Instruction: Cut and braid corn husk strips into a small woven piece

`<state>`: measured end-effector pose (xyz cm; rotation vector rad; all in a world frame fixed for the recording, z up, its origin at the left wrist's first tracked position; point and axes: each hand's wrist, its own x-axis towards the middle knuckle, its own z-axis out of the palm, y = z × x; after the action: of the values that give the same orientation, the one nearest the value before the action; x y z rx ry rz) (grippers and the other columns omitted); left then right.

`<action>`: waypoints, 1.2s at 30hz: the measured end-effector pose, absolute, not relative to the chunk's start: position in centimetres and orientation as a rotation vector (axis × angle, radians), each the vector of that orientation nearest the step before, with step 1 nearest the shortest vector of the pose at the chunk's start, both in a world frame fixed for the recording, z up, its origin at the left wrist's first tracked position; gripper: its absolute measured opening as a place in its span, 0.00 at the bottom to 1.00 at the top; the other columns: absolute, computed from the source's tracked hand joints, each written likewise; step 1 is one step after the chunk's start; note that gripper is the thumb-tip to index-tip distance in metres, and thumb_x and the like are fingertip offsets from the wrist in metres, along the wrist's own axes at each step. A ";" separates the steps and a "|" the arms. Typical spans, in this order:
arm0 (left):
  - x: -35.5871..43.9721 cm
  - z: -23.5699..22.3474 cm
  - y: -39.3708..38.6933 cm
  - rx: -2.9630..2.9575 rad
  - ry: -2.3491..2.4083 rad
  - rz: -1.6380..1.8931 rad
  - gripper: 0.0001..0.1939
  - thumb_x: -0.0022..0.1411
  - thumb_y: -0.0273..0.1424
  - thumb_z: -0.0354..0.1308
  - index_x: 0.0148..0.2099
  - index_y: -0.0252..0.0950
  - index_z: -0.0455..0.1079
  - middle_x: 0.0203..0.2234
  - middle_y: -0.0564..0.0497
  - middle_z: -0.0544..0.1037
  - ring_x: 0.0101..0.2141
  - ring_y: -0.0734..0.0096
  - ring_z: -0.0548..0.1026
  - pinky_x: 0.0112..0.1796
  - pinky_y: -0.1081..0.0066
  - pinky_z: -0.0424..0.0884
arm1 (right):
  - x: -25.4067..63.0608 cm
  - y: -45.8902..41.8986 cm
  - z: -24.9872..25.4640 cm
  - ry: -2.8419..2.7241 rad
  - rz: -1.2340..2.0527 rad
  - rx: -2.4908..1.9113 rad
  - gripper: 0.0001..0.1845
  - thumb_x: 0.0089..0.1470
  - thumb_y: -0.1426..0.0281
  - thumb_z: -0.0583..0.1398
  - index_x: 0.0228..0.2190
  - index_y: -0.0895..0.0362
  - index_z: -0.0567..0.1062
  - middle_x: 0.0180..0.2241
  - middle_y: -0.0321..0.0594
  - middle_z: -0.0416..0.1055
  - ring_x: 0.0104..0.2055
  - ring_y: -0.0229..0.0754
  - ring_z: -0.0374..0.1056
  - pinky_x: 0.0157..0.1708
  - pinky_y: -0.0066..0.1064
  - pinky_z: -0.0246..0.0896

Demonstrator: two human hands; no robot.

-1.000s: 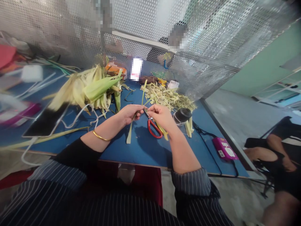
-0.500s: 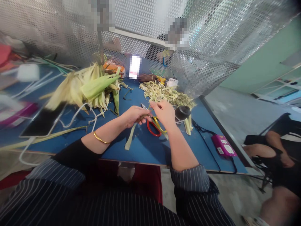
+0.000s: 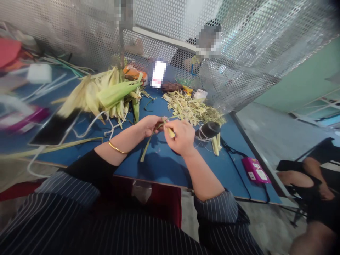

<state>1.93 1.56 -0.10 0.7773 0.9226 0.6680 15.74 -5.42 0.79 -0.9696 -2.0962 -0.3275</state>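
A narrow strip of corn husk (image 3: 145, 150) hangs from my left hand (image 3: 151, 126), whose fingers are pinched around it. My right hand (image 3: 180, 136) is closed against the left fingertips, at the upper end of the strip. A short yellowish piece (image 3: 170, 133) shows between its thumb and fingers; I cannot tell whether it is husk or part of a scissors handle. The red-and-yellow scissors seen earlier are out of sight. A black spool of thread (image 3: 209, 130) lies just right of my right hand. Beyond both hands is a heap of shredded husk (image 3: 186, 106).
A bundle of corn husks (image 3: 106, 92) lies at the back left, beside a dark tablet (image 3: 53, 129) and a white cable (image 3: 90, 129). At the right is a purple pack (image 3: 255, 170) by black cords. A perforated screen (image 3: 159, 42) borders the blue table (image 3: 156, 171). A person sits at right.
My right hand has turned over and closed nearer the left fingertips. The scissors that showed beneath it are no longer visible. The view has shifted slightly, moving the table things rightward.
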 end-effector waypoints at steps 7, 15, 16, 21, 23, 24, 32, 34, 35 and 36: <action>-0.6 1.3 3.0 0.559 0.720 0.734 0.13 0.67 0.28 0.49 0.37 0.25 0.73 0.23 0.46 0.78 0.21 0.77 0.75 0.15 0.83 0.62 | 15.2 -4.3 -0.7 -2.469 -0.743 -0.888 0.12 0.59 0.74 0.49 0.27 0.57 0.70 0.24 0.38 0.67 0.27 0.39 0.59 0.35 0.35 0.50; 0.6 1.4 2.0 0.587 0.731 0.865 0.13 0.67 0.28 0.49 0.37 0.26 0.72 0.25 0.45 0.79 0.25 0.74 0.77 0.28 0.77 0.72 | 15.4 -4.7 -0.2 -2.383 -0.590 -0.854 0.12 0.60 0.67 0.53 0.42 0.59 0.72 0.34 0.43 0.71 0.39 0.42 0.64 0.44 0.37 0.52; 0.8 1.4 1.8 0.590 0.736 0.876 0.13 0.67 0.29 0.49 0.36 0.27 0.72 0.24 0.45 0.79 0.25 0.74 0.76 0.29 0.76 0.73 | 15.3 -4.7 -0.2 -2.374 -0.615 -0.858 0.12 0.60 0.70 0.53 0.43 0.58 0.72 0.35 0.42 0.71 0.40 0.42 0.63 0.45 0.36 0.52; 1.6 0.9 1.2 0.605 0.737 0.897 0.13 0.66 0.30 0.50 0.34 0.28 0.72 0.24 0.46 0.78 0.26 0.75 0.76 0.31 0.75 0.71 | 14.6 -4.3 -0.9 -2.489 -0.738 -0.887 0.14 0.60 0.75 0.51 0.43 0.55 0.74 0.37 0.43 0.70 0.41 0.43 0.62 0.49 0.39 0.52; 1.8 0.8 1.0 0.623 0.717 0.860 0.14 0.66 0.30 0.50 0.33 0.28 0.72 0.23 0.46 0.78 0.25 0.75 0.75 0.30 0.76 0.71 | 14.5 -4.3 -1.2 -2.491 -0.720 -0.876 0.14 0.59 0.76 0.51 0.40 0.55 0.74 0.37 0.43 0.70 0.40 0.43 0.62 0.49 0.40 0.52; 1.9 0.8 0.8 0.641 0.707 0.848 0.14 0.66 0.30 0.50 0.33 0.28 0.72 0.23 0.47 0.77 0.25 0.76 0.75 0.30 0.76 0.70 | 14.5 -4.3 -1.3 -2.465 -0.684 -0.869 0.13 0.59 0.76 0.51 0.38 0.54 0.74 0.37 0.42 0.71 0.40 0.43 0.63 0.49 0.40 0.52; 2.2 0.9 0.0 0.891 0.751 0.880 0.11 0.63 0.32 0.55 0.32 0.31 0.73 0.24 0.47 0.78 0.24 0.74 0.76 0.29 0.74 0.72 | 15.9 -3.8 -0.1 -1.518 0.068 -1.199 0.09 0.56 0.63 0.56 0.30 0.55 0.72 0.32 0.40 0.71 0.38 0.42 0.67 0.42 0.36 0.62; 2.2 0.8 -0.2 0.965 0.735 0.851 0.11 0.63 0.33 0.55 0.33 0.30 0.73 0.26 0.45 0.80 0.25 0.72 0.77 0.28 0.74 0.72 | 16.3 -3.1 -0.3 -1.338 0.379 -1.266 0.12 0.53 0.60 0.58 0.30 0.57 0.72 0.29 0.38 0.71 0.33 0.40 0.68 0.37 0.34 0.64; 2.3 0.8 -0.2 0.991 0.741 0.851 0.11 0.62 0.33 0.56 0.33 0.30 0.73 0.26 0.44 0.80 0.25 0.72 0.77 0.28 0.74 0.72 | 16.4 -2.8 -0.5 -1.270 0.538 -1.271 0.12 0.51 0.60 0.59 0.29 0.57 0.72 0.27 0.37 0.71 0.30 0.39 0.67 0.34 0.32 0.65; 2.3 0.8 -0.3 1.008 0.752 0.859 0.11 0.62 0.33 0.56 0.33 0.30 0.73 0.26 0.44 0.80 0.25 0.72 0.77 0.27 0.74 0.72 | 16.4 -2.5 -0.6 -1.212 0.675 -1.266 0.13 0.50 0.60 0.60 0.28 0.58 0.71 0.24 0.36 0.70 0.27 0.37 0.66 0.30 0.30 0.64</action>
<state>2.33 -0.26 0.76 1.0079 0.7525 0.8594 16.44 -2.47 -0.64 -1.2665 -1.2124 0.6748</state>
